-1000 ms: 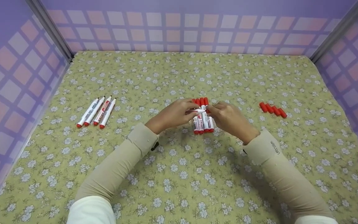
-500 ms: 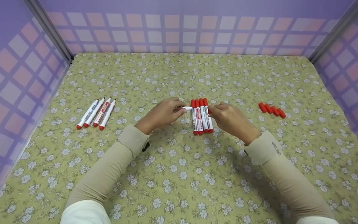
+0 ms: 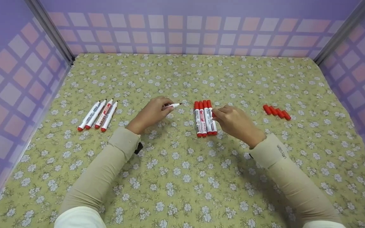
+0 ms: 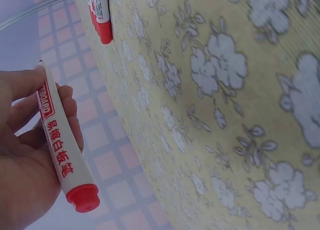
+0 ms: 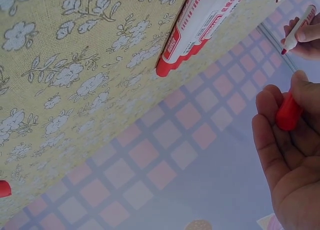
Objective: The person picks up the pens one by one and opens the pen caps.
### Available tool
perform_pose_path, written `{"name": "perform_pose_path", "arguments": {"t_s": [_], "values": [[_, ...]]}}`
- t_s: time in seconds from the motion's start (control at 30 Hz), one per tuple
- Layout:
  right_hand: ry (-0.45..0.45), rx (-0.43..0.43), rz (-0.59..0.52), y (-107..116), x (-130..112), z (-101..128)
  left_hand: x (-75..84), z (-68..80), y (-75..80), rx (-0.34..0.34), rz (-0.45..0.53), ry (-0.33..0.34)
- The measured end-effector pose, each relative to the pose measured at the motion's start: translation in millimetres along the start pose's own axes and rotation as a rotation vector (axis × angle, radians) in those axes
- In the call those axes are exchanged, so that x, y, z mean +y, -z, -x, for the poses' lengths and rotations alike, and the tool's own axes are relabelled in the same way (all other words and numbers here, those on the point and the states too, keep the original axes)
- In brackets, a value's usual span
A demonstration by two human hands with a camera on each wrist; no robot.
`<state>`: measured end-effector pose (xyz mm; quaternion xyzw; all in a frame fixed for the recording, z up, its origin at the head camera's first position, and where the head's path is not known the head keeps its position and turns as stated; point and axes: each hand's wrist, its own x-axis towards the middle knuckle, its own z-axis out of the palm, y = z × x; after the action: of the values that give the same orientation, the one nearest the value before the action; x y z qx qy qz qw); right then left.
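My left hand (image 3: 152, 113) grips an uncapped whiteboard marker (image 4: 61, 135), white with red lettering and a red end. The marker's bare tip points right in the head view, over cloth between two marker groups. My right hand (image 3: 234, 122) pinches a loose red marker cap (image 5: 289, 112) between thumb and fingers. That hand is just right of a row of several capped red markers (image 3: 204, 122), lying side by side in the middle of the table. In the right wrist view, the left hand with its marker shows at the upper right.
Several uncapped markers (image 3: 97, 114) lie side by side at the left, tips pointing away. Several red caps (image 3: 277, 111) form a slanted row at the right. A floral cloth (image 3: 176, 177) covers the table, with purple checked walls (image 3: 182, 28) at the back and sides.
My left hand has drawn the marker leftward, away from the right hand, baring its tip. The right hand has stayed nearly in place with the cap.
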<state>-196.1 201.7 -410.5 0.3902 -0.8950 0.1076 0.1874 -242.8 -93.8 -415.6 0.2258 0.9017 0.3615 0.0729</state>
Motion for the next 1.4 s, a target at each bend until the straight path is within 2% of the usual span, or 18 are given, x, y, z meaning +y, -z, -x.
{"name": "perform_pose_path", "arguments": {"t_s": [0.43, 0.7, 0.87, 1.1, 1.4], "values": [[-0.022, -0.036, 0.015, -2.0, 0.2, 2.4, -28.7, 11.0, 23.6, 0.032, -0.02, 0.146], [-0.034, -0.062, 0.018, -2.9, 0.9, 2.6, -45.8, 19.7, 40.2, 0.021, -0.027, 0.212], [-0.036, -0.072, 0.003, -4.0, 1.2, 3.2, -55.0, 25.1, 46.5, 0.034, -0.043, 0.241], [-0.028, -0.082, 0.016, -5.5, 0.5, 4.2, -64.8, 33.4, 54.9, 0.039, -0.055, 0.342], [-0.038, -0.095, 0.002, -5.6, 0.6, 4.8, -79.6, 41.1, 66.6, 0.046, -0.096, 0.416]]}}
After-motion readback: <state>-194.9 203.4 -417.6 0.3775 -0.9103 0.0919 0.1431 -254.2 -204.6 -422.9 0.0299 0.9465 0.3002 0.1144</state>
